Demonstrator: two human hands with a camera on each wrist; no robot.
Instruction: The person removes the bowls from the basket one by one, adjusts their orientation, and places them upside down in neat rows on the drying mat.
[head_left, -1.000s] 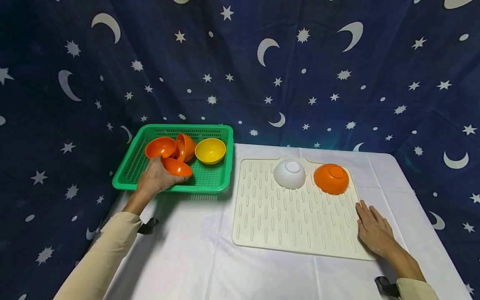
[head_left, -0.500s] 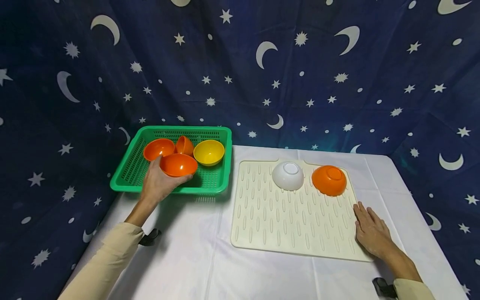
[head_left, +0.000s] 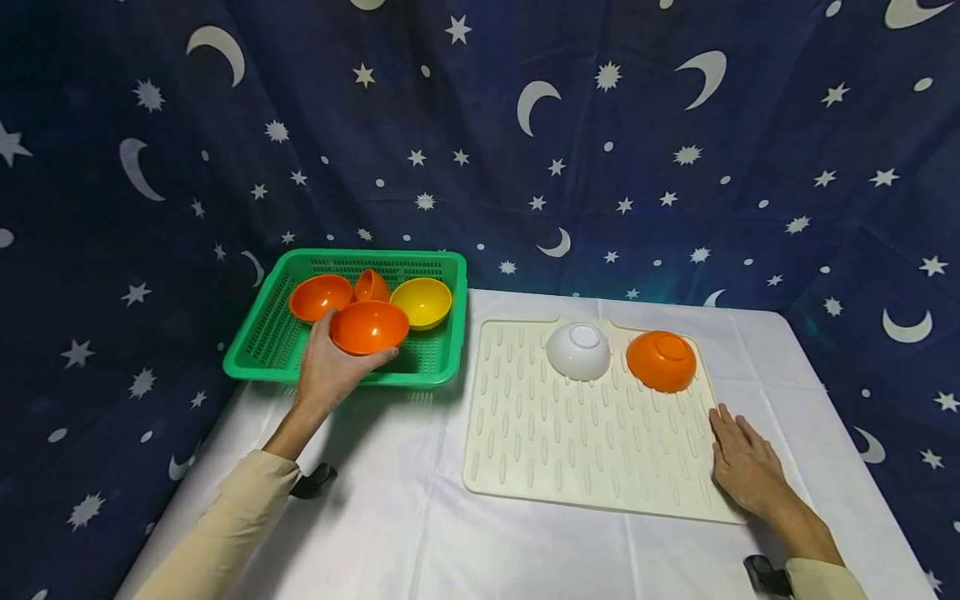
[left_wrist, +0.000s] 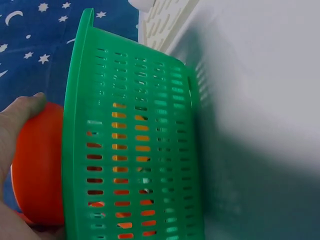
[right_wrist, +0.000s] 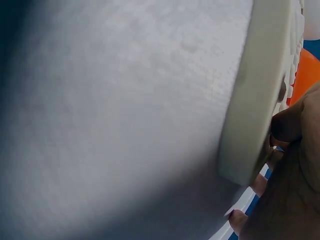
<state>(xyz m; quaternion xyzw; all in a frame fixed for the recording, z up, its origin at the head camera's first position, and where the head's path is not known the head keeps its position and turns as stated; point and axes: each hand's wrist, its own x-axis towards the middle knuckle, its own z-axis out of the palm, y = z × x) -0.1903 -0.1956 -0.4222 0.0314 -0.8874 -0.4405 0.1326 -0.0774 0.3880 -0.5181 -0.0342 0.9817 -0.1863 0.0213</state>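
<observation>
My left hand (head_left: 330, 371) grips an orange bowl (head_left: 370, 327) by its sides, its mouth facing up, over the front part of a green basket (head_left: 247, 350). In the left wrist view that bowl (left_wrist: 40, 170) shows beside the basket's rim, between thumb and fingers. Behind it in the basket are a second orange bowl (head_left: 320, 297), a tilted orange bowl (head_left: 372, 286) and a yellow bowl (head_left: 422, 302). My right hand (head_left: 750, 467) rests with fairly straight fingers at the right edge of a cream drying mat (head_left: 555, 450); the right wrist view shows the mat's edge (right_wrist: 255, 100) close by.
Upside down on the mat's back part lie a white bowl (head_left: 578, 352) and an orange bowl (head_left: 662, 361). A white cloth (head_left: 375, 517) covers the table. A dark blue curtain (head_left: 480, 125) with moons and stars hangs behind and at both sides.
My left hand has raised the orange bowl from among the others and brought it slightly to the right, its mouth turning more upward. My right hand stays at the mat's edge.
</observation>
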